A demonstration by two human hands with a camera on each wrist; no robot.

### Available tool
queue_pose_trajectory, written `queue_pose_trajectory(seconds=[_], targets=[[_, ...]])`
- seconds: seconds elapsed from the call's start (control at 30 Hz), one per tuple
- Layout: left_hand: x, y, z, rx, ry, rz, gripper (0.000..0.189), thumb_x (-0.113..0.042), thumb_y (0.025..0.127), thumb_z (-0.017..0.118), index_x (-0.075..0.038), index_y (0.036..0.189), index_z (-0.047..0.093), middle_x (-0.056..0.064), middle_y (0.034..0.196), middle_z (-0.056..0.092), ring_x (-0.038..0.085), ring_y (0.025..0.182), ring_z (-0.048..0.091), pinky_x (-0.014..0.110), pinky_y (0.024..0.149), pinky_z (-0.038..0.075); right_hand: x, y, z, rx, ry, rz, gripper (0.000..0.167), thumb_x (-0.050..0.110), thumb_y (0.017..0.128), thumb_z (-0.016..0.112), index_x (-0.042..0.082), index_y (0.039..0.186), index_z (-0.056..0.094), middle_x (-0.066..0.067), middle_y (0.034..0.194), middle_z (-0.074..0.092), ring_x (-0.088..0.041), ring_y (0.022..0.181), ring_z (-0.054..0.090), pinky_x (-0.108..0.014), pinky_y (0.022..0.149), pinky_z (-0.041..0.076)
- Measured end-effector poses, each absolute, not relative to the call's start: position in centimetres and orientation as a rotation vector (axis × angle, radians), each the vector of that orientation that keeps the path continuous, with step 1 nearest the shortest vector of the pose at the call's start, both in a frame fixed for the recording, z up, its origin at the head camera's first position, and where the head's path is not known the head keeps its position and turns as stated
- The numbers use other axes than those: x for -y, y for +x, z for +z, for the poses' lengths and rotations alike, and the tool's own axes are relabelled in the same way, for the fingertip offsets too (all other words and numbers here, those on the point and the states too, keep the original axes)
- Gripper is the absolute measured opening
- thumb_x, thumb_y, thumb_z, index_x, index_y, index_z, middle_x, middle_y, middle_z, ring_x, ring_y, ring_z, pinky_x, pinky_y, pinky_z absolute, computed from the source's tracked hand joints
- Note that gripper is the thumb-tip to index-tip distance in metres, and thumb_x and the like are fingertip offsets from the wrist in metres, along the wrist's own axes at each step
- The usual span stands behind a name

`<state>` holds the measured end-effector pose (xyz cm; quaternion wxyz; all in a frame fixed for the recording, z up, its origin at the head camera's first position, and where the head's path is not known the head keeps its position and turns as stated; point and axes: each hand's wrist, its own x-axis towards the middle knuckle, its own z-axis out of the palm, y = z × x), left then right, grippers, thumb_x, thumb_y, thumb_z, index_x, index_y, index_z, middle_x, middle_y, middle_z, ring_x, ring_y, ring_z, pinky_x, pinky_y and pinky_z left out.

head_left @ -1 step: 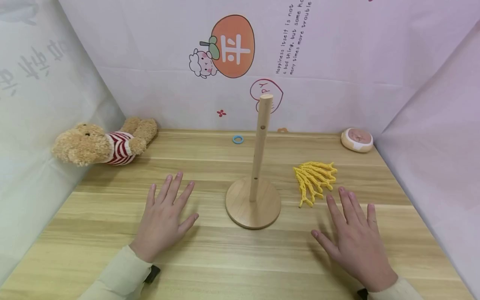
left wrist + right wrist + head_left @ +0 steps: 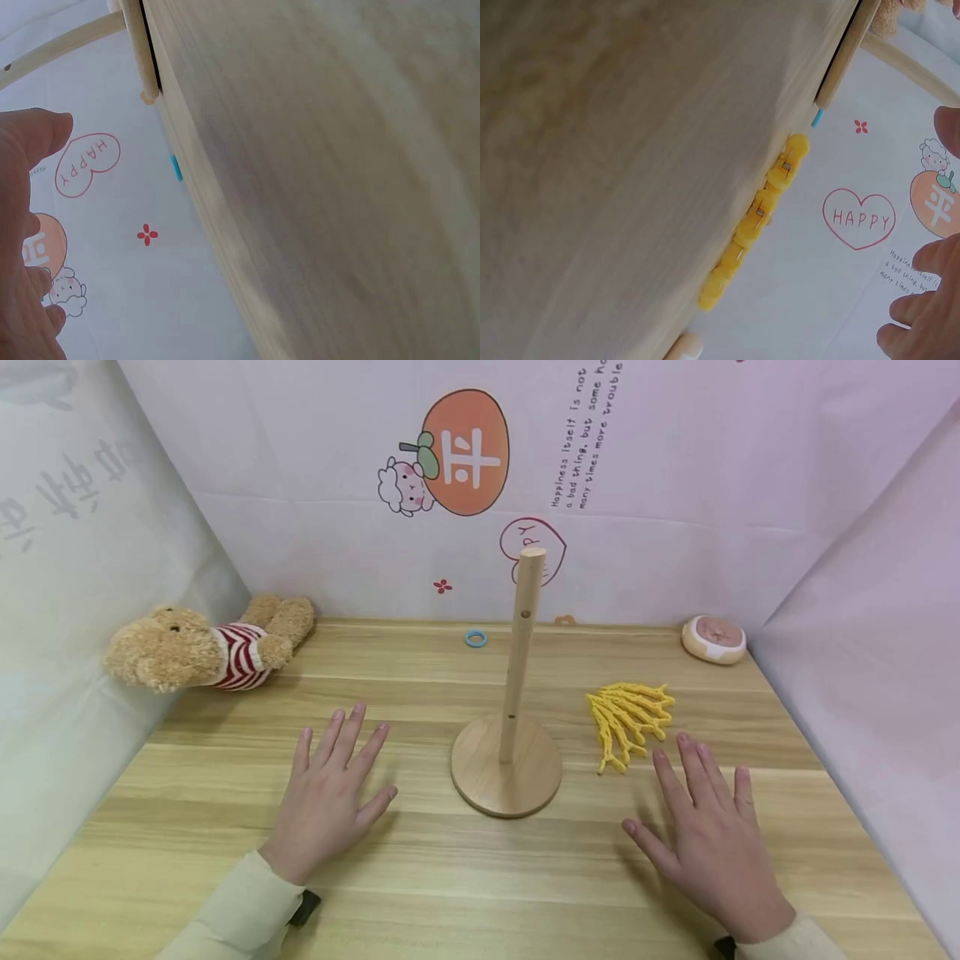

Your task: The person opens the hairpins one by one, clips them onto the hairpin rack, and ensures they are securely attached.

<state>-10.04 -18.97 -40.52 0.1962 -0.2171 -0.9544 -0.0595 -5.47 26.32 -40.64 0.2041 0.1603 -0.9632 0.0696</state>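
My left hand (image 2: 326,802) lies palm down over the table, fingers spread, with nothing in it. To its right stands a wooden post on a round base (image 2: 468,764), upright, with small holes along the post. My right hand (image 2: 712,839) is also palm down with its fingers spread and holds nothing. Just beyond its fingertips several yellow clothespins (image 2: 630,714) are laid out in a fan; in the right wrist view the clothespins (image 2: 761,210) show metal springs. A small blue ring (image 2: 476,646) lies near the table's back edge, behind the post.
A teddy bear (image 2: 243,656) in a striped top lies on its side at the back left. At the back right sits a small rounded device (image 2: 715,641), cream and pink. Printed white cloth (image 2: 322,527) hangs behind the table and along both sides.
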Motion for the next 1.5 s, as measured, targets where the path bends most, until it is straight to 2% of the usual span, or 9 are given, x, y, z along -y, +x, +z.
queue_pose_trajectory(seconds=[0.47,0.7,0.9,1.13,1.37,1.5], targets=[[18.9,-9.9,-40.6,2.69,-0.597,-0.169,0.082,-0.053,0.09,0.066,-0.013,0.155,0.039,0.016,0.166,0.016,0.042,0.149,0.02,0.065,0.118,0.008,-26.4,-5.8,-40.8,2.641,0.421,0.27,0.094,0.059,0.085,0.068,-0.001,0.151,0.04,-0.026,0.161,0.026,-0.04,0.15,0.019,-0.07,0.116,0.002],[17.8,-10.7,-40.8,2.693,-0.594,-0.205,0.082,-0.053,0.089,0.067,-0.013,0.156,0.038,0.017,0.165,0.02,0.042,0.149,0.022,0.067,0.116,0.011,-26.8,-6.3,-41.0,2.635,0.379,0.349,0.094,0.055,0.084,0.072,-0.002,0.151,0.038,-0.027,0.16,0.026,-0.043,0.148,0.022,-0.069,0.116,0.001],[16.9,-11.2,-41.0,2.689,-0.585,-0.255,0.084,-0.052,0.089,0.068,-0.013,0.156,0.037,0.016,0.166,0.019,0.041,0.149,0.024,0.067,0.116,0.012,-27.0,-7.0,-41.0,2.624,0.362,0.411,0.095,0.05,0.084,0.075,-0.002,0.152,0.035,-0.029,0.159,0.025,-0.052,0.14,0.029,-0.071,0.115,0.005],[15.4,-11.7,-41.5,2.707,-0.567,-0.412,0.083,-0.048,0.088,0.072,-0.011,0.155,0.038,0.017,0.165,0.02,0.042,0.148,0.025,0.069,0.115,0.013,-26.8,-8.0,-41.0,2.622,0.283,0.571,0.089,0.039,0.085,0.077,-0.007,0.149,0.036,-0.03,0.156,0.029,-0.05,0.141,0.028,-0.071,0.115,0.003],[13.9,-12.2,-42.5,2.766,-0.561,-0.599,0.082,-0.044,0.09,0.072,-0.008,0.155,0.036,0.017,0.164,0.022,0.04,0.148,0.025,0.07,0.113,0.014,-26.4,-8.8,-41.5,2.532,0.184,0.876,0.08,0.027,0.084,0.081,-0.005,0.147,0.042,-0.029,0.153,0.038,-0.054,0.134,0.035,-0.073,0.108,0.014],[12.9,-13.0,-42.8,2.753,-0.57,-0.654,0.082,-0.043,0.09,0.072,-0.007,0.155,0.037,0.017,0.164,0.024,0.041,0.148,0.026,0.071,0.112,0.016,-26.5,-9.4,-41.8,2.507,0.12,0.954,0.077,0.025,0.085,0.081,-0.002,0.147,0.044,-0.026,0.152,0.041,-0.054,0.134,0.037,-0.072,0.109,0.016]])
